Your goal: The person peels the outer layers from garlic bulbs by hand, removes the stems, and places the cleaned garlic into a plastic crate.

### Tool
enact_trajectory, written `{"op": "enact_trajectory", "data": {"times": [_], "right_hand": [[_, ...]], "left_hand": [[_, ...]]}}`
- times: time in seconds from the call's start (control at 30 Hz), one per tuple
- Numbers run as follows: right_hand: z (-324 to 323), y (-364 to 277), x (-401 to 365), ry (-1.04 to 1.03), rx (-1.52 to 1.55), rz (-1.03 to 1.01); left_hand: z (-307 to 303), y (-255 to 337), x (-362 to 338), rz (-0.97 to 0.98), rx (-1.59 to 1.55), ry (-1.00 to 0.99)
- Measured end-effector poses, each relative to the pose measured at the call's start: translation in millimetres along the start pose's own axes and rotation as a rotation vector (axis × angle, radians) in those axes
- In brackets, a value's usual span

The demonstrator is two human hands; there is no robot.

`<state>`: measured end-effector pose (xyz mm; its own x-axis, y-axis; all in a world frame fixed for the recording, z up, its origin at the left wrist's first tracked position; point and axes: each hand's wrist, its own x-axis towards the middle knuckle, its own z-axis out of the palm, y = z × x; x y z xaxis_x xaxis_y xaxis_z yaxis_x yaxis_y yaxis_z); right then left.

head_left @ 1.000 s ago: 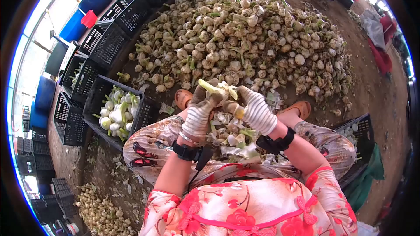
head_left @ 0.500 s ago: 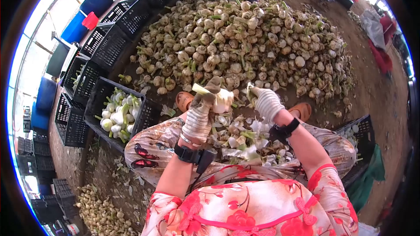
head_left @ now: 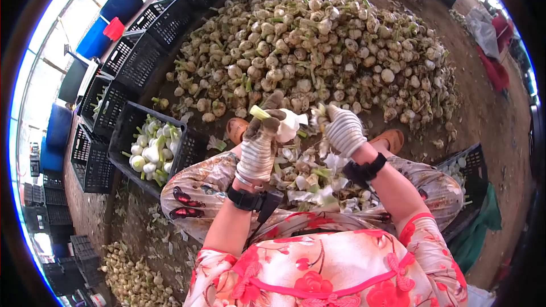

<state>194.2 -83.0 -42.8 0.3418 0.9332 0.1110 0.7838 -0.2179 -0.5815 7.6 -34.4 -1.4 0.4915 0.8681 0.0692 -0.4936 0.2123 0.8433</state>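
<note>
Close in front of the knees, the left hand point(head_left: 259, 142), in a striped work glove, was held up with the wrist bent. Its fingers curled over a bulb point(head_left: 289, 125) and clamped it against the palm. The bulb sat above the lap, just short of the big heap point(head_left: 318, 51) of unpeeled bulbs. Its long axis ran roughly across the view: cut green stalk end pointing away and to the person's left, pale peeled end toward the right hand point(head_left: 343, 131). That hand, also gloved, sat just beside the bulb, fingers bent and close together. It possibly pinched a strip of skin, but the glove hid the tips, so I could not tell. Loose peelings point(head_left: 307, 185) lay on the lap beneath both hands. A black crate point(head_left: 126, 120) of peeled bulbs stood to the left.
</note>
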Motion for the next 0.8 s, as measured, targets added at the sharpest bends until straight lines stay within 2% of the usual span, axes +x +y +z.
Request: {"op": "enact_trajectory", "data": {"times": [0.03, 0.1, 0.13, 0.2, 0.3, 0.33, 0.43, 0.47, 0.53, 0.57, 0.63, 0.7, 0.73, 0.8], "right_hand": [[7.6, 18.6, 1.7, -0.076, -0.213, 0.033], [9.9, 29.8, -10.6, -0.230, -0.130, -0.130], [6.4, 24.0, -12.4, -0.309, -0.148, -0.110], [-7.8, 5.2, -15.3, -0.462, -0.182, -0.067], [-11.3, -5.1, -17.2, -0.266, 0.018, -0.184], [-6.8, -7.8, -14.4, -0.137, 0.107, -0.356], [-9.8, -19.8, -13.8, -0.313, 0.135, -0.118], [-10.5, -19.8, -11.9, -0.348, 0.037, -0.164], [-13.7, -26.6, -12.3, -0.387, 0.114, -0.184], [-13.6, -28.9, -12.3, -0.405, 0.154, -0.195], [7.1, -20.0, -12.9, -0.233, 0.373, -0.313], [11.9, -31.2, -15.7, -0.025, 0.638, -0.443], [1.0, -39.1, -20.3, -0.136, 0.650, -0.295], [-14.5, -47.7, -20.3, -0.327, 0.784, 0.001]], "left_hand": [[-2.3, 3.0, 1.7, -0.037, -0.115, 0.004], [-13.3, -2.6, 9.7, -0.073, -0.376, -0.021], [-19.2, -5.4, 13.9, -0.106, -0.521, -0.007], [-17.0, -2.6, 17.6, -0.140, -0.616, 0.038], [-20.5, -7.0, 23.8, -0.144, -0.628, 0.104], [-23.1, -10.6, 25.0, -0.149, -0.615, 0.140], [-30.7, -17.5, 29.0, -0.206, -0.702, 0.232], [-34.0, -15.9, 28.6, -0.242, -0.774, 0.227], [-35.1, -12.9, 25.3, -0.241, -0.965, 0.154], [-31.5, -11.1, 23.6, -0.228, -0.911, 0.191], [-22.4, -5.8, 20.0, -0.208, -0.806, 0.261], [-38.1, -19.8, 18.0, -0.091, -0.830, -0.083], [-36.7, -19.1, 21.4, -0.028, -0.760, -0.196], [-31.0, -7.0, 21.2, -0.139, -0.569, -0.060]]}}
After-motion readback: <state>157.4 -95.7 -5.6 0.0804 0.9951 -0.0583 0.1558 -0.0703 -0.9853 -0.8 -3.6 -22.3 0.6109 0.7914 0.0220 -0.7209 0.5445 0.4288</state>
